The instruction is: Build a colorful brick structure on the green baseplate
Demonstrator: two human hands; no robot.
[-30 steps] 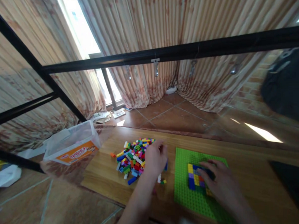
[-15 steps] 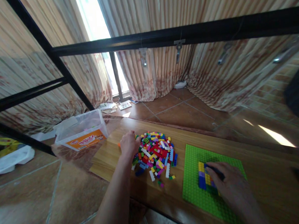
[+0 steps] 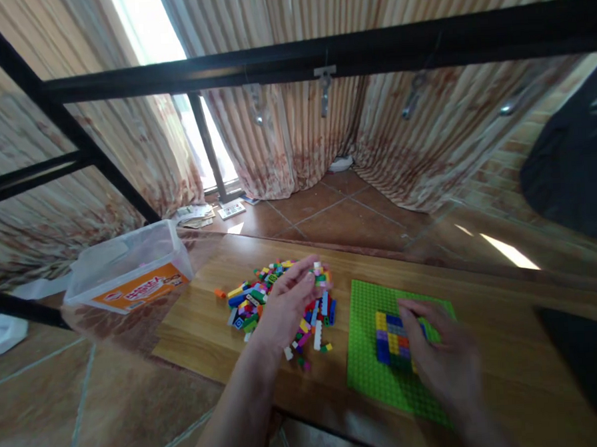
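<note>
My left hand [image 3: 290,304] is raised over the right part of a pile of small toy bricks [image 3: 253,306] in many colours. Its fingertips are pinched by a small white brick [image 3: 317,266], which it seems to hold. On the green studded baseplate [image 3: 363,353] sits a low block of joined bricks [image 3: 393,338] in yellow, blue, purple and orange. Over the right side of that block hovers my right hand [image 3: 442,349], blurred, thumb and forefinger parted with no brick visible between them. It hides part of the block and plate.
A clear plastic box [image 3: 125,259] with an orange label stands left of the wooden table [image 3: 194,329]. A dark flat object [image 3: 580,355] lies at the right. Beyond the table runs a black metal rail [image 3: 280,58] with clips, before striped curtains [image 3: 294,143].
My left hand has lifted from the left of the pile and moved right across it. The right hand's fingers have shifted on the block. The whole view has turned slightly right.
</note>
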